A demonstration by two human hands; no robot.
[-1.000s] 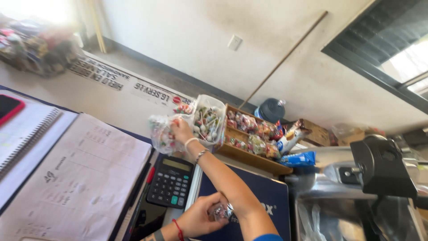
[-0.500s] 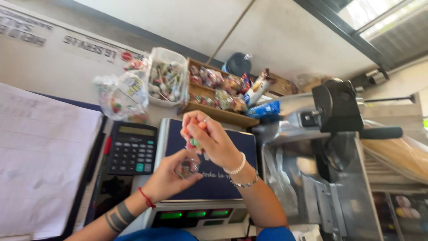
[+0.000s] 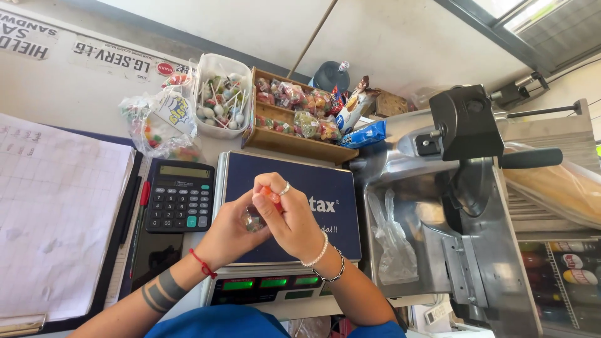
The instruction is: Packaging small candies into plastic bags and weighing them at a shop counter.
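Both hands meet above the blue platform of a counter scale [image 3: 325, 194]. My left hand [image 3: 228, 235] cups a small clear-wrapped sweet [image 3: 252, 220], only partly visible between the fingers. My right hand [image 3: 289, 216], with a ring and bead bracelets, pinches a small orange piece [image 3: 269, 192] at the top of that sweet. The two hands touch each other.
A black calculator [image 3: 179, 196] and a red pen [image 3: 141, 203] lie left of the scale, beside a paper ledger [image 3: 56, 213]. Behind stand a tub of lollipops [image 3: 223, 97], a bag of sweets [image 3: 156, 128] and a wooden candy tray [image 3: 294, 141]. A metal slicer [image 3: 463, 206] fills the right.
My right hand came back from the lollipop tub to my left hand over the scale. The view tilted down and closer onto the scale.
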